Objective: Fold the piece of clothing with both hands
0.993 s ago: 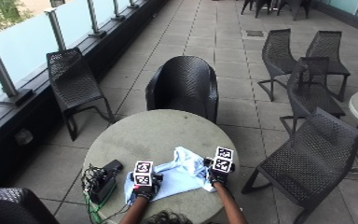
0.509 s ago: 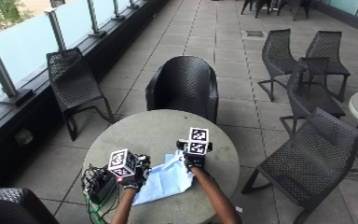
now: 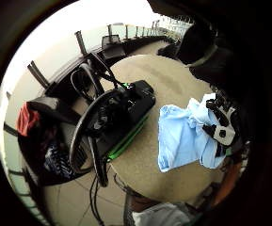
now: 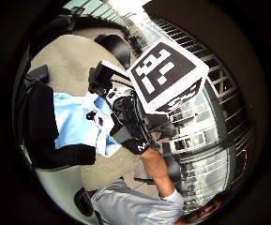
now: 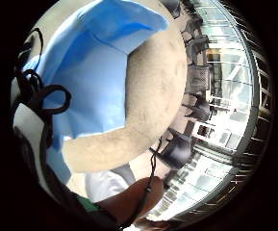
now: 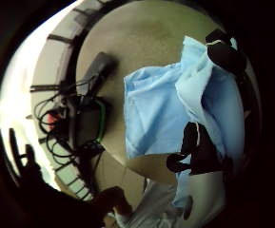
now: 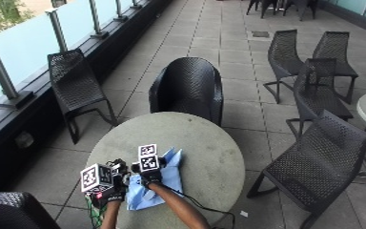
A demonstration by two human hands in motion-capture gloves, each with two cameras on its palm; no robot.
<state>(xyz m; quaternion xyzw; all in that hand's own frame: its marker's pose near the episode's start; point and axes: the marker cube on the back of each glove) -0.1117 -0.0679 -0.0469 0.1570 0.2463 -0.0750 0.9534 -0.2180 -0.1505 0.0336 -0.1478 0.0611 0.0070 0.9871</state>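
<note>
Because the fold is under way, the light blue piece of clothing (image 7: 157,187) lies partly doubled over on the near left part of the round grey desk (image 7: 208,143), one pointed corner sticking up toward the desk's middle and its lower edge close to the rim nearest you. Your right hand (image 7: 150,177) sits on top of the cloth near its middle, and in the right palm views black fingers (image 6: 196,152) curl round a raised fold of blue fabric, so you appear to be pinching a layer to carry it across. Your left hand (image 7: 110,191) hangs just beside the cloth's left edge, over the desk rim; whether its fingers are curled or holding any fabric cannot be told from these views. That placement suggests it is there to steady or catch the edge. Next to the garment, at the desk's left rim, a black box with cables (image 3: 121,117) rests close enough to snag the cloth. Dark woven chairs (image 7: 189,86) ring the desk.
</note>
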